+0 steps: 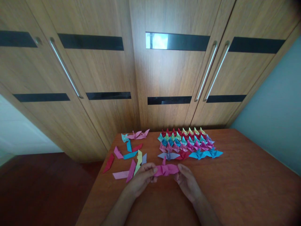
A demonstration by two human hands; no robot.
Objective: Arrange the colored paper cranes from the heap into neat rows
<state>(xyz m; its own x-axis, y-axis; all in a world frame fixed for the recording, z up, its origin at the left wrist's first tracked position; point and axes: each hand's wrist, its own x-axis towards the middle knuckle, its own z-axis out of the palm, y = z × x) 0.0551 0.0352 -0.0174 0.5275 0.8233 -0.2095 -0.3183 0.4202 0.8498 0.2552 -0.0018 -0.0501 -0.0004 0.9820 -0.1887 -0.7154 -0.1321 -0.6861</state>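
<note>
A magenta paper crane (166, 169) is stretched between my two hands near the front of the table, its wings spread sideways and a narrow point standing up at its middle. My left hand (144, 176) pinches the left wing tip between thumb and fingers. The right wing tip is pinched by my right hand (188, 182). Just beyond the crane lie a grey-purple crane (168, 155), a red crane (183, 155) and a blue crane (198, 154) with spread wings. Behind them stand rows of folded cranes (176, 142) in several colours.
Folded paper strips, among them a pink one (120, 175), a red one (108, 163) and a blue one (130, 155), lie on the left of the wooden table (244, 185). Pink cranes (138, 135) rest at the back left. Wooden cabinet doors (169, 72) rise behind the table.
</note>
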